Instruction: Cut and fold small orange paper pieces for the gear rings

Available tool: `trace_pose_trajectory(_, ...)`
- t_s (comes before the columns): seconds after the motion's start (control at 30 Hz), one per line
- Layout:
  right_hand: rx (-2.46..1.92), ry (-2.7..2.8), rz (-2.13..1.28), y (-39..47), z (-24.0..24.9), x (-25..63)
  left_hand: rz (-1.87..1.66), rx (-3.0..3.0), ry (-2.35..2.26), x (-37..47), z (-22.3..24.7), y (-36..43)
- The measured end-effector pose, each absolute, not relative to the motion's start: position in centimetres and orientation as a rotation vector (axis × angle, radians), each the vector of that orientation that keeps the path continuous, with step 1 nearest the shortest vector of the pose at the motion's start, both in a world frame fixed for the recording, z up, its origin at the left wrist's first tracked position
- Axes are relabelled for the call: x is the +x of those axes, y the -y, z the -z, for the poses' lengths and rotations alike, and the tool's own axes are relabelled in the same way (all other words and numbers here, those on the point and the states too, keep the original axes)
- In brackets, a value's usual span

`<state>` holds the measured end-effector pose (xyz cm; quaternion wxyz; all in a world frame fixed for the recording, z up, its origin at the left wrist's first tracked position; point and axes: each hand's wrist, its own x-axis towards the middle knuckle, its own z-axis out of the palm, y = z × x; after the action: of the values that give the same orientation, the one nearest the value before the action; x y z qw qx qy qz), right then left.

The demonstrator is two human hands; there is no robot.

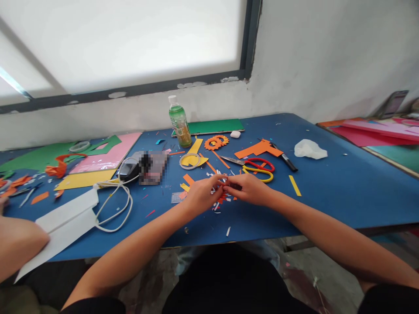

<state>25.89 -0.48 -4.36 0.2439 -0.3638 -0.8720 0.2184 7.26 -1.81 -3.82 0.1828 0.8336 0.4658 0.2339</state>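
Note:
My left hand [205, 190] and my right hand [249, 188] meet over the middle of the blue table, fingertips pinched together. Between and under them shows a jagged-edged piece of orange paper [224, 199], mostly covered by my fingers. White paper scraps [216, 209] lie around it. Just beyond my right hand are scissors [258, 168] with red and yellow handles, blades pointing left. Two orange toothed paper rings [214, 143] lie farther back. A tape roll [190, 161] rests on yellow paper [196, 145] beyond my left hand.
A green-labelled bottle [180, 124] stands at the back by a green board [212, 127]. Orange paper [255, 149] and a black marker [288, 162] lie right, near crumpled white plastic [310, 149]. At left are a white cable [131, 205], folded white paper [70, 218] and another person's arm [19, 244].

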Motion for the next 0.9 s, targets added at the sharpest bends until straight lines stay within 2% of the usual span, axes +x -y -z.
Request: trace_pose_trajectory(0.9,-0.995,2.292,-0.534,0.64,4.36,25.86,-0.876,2.351,-1.276,7.03,4.19,1.70)
